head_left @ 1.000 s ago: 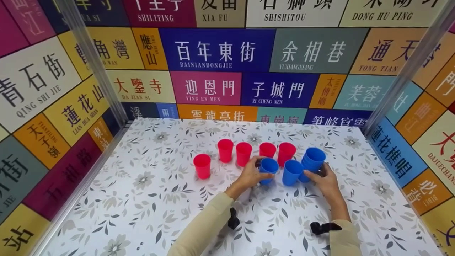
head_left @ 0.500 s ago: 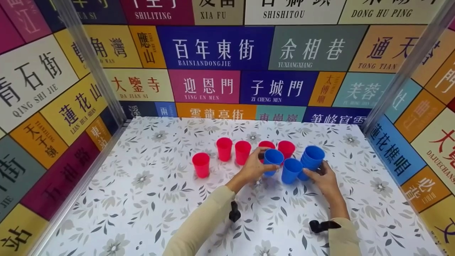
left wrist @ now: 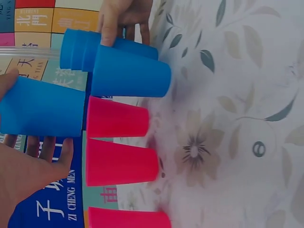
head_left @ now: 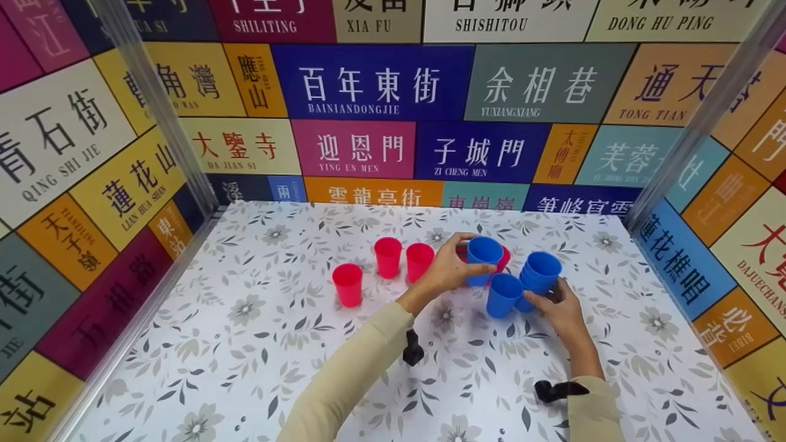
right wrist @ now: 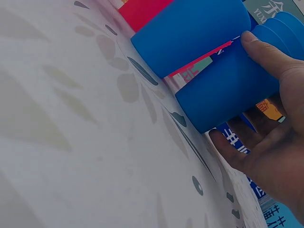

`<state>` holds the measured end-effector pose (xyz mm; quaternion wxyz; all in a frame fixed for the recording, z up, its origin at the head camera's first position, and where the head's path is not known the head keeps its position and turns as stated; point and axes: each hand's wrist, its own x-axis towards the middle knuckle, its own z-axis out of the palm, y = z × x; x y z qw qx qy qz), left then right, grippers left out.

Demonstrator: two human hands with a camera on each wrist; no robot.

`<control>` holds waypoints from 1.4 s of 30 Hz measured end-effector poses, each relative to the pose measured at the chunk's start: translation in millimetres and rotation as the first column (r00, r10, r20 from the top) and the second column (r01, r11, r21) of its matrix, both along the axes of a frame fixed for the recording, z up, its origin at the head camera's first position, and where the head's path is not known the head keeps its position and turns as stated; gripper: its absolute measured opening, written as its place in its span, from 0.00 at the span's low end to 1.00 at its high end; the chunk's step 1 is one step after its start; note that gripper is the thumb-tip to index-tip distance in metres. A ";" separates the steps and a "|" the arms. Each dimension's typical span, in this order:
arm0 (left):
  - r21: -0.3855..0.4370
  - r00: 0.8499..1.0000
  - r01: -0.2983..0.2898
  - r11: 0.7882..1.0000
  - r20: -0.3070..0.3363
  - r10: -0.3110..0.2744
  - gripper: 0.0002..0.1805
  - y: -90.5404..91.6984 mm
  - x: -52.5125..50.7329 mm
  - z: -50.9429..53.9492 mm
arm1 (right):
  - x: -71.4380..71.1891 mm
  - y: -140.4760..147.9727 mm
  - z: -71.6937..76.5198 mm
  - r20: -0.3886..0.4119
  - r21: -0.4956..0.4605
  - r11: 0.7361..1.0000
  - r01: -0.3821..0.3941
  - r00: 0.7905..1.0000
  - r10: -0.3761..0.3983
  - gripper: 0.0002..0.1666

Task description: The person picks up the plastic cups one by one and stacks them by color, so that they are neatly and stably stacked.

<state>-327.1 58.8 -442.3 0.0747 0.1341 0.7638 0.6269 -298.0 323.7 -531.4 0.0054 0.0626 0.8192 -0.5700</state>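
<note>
In the head view my left hand point(head_left: 450, 265) grips a single blue cup point(head_left: 484, 263), raised off the table, its mouth up. The left wrist view shows this blue cup point(left wrist: 42, 108) higher than the cups behind it. My right hand point(head_left: 562, 307) holds a nested stack of blue cups point(head_left: 541, 273), standing upright at the right; thumb and fingers lie round its sides in the right wrist view. Beside the stack stands another blue cup point(head_left: 505, 297), close to the right thumb. Red cups point(left wrist: 122, 164) stand behind the raised cup, mostly hidden in the head view.
Farther left stand a lone red cup point(head_left: 348, 285) and two more, a red cup point(head_left: 388, 258) and a red cup point(head_left: 419, 261). A floral-patterned table point(head_left: 245, 356) bears everything. Walls with coloured sign panels point(head_left: 368, 83) enclose its back and sides.
My left hand has lifted the blue cup and carried it right and away from me, now in front of the red cups. The right hand and its stack have stayed in place.
</note>
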 end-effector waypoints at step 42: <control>-0.018 1.000 0.005 1.000 -0.018 -0.005 0.37 102.3 1.8 54.5 | 2.4 1.2 2.5 0.036 0.041 0.999 -0.020 0.999 0.018 0.63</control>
